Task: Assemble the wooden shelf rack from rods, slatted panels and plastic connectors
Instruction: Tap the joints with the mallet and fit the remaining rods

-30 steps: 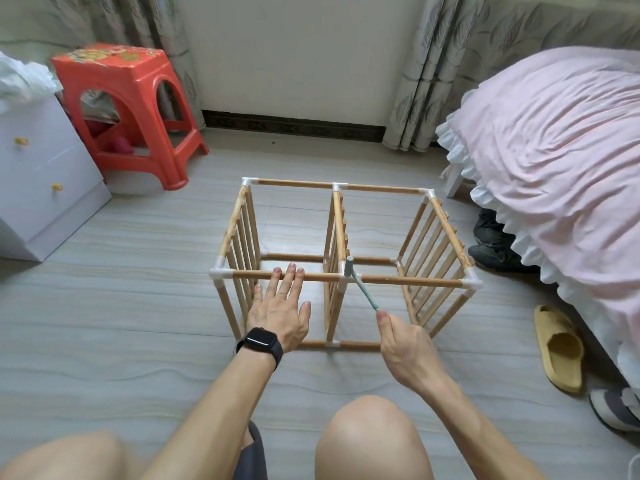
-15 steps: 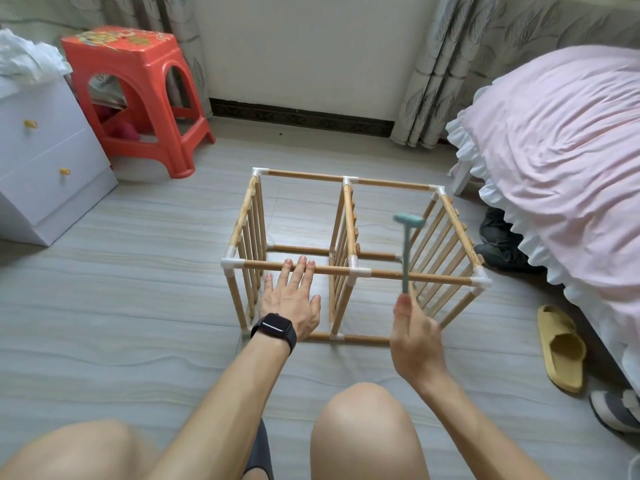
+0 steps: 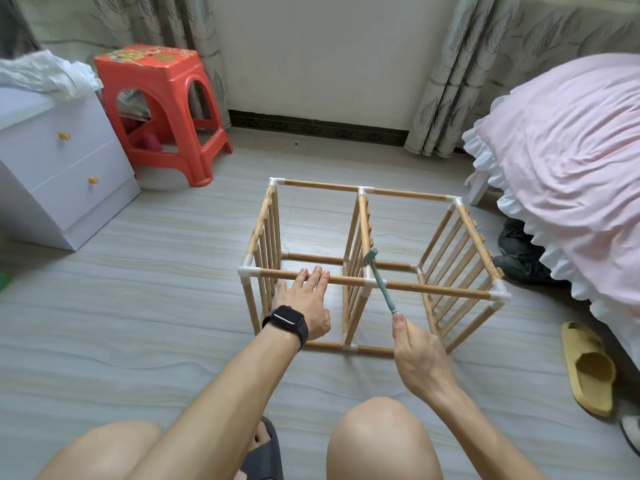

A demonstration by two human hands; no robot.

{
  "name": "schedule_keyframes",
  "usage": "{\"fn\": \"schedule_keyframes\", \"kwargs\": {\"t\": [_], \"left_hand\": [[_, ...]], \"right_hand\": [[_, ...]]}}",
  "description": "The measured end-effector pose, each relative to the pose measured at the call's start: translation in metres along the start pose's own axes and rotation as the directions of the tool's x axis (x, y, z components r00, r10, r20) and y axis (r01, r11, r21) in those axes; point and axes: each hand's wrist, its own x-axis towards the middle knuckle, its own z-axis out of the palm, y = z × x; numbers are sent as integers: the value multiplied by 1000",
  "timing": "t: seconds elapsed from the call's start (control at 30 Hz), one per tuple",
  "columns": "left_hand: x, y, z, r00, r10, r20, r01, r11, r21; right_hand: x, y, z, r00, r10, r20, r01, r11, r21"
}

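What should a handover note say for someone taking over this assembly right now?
Left hand: straight fingers rest on the front top rod, steadying the rack.
Right hand: grips the small hammer, its head at the middle front connector.
Done: three slatted panels are joined in; rack stands on the floor.
Left: probably tapping the joints tight; no spare parts in view.

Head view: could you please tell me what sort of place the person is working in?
Probably a home bedroom: a bed with a pink frilled cover at right, a white drawer unit at left, and curtains along the wall.
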Motion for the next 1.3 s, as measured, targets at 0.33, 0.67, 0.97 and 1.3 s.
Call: {"fn": "schedule_keyframes", "kwargs": {"t": [0.33,0.67,0.97,1.3], "left_hand": [[-16,-135,-45,975,-185,-121,133,928,-347],[3,-146,77,903,-417,-101,105,443,-890],[15,-138,92,818,-553,-160,93,400,-912],[18,-144,100,833,-522,-184,119,493,-862]], "right_hand": [[20,-34,49,973,-119,199,105,991,82],[50,-77,89,884,-345,317,338,938,76],[67,-98,92,821,-418,390,461,887,-19],[56,-99,111,839,-507,200,521,854,-19]]}}
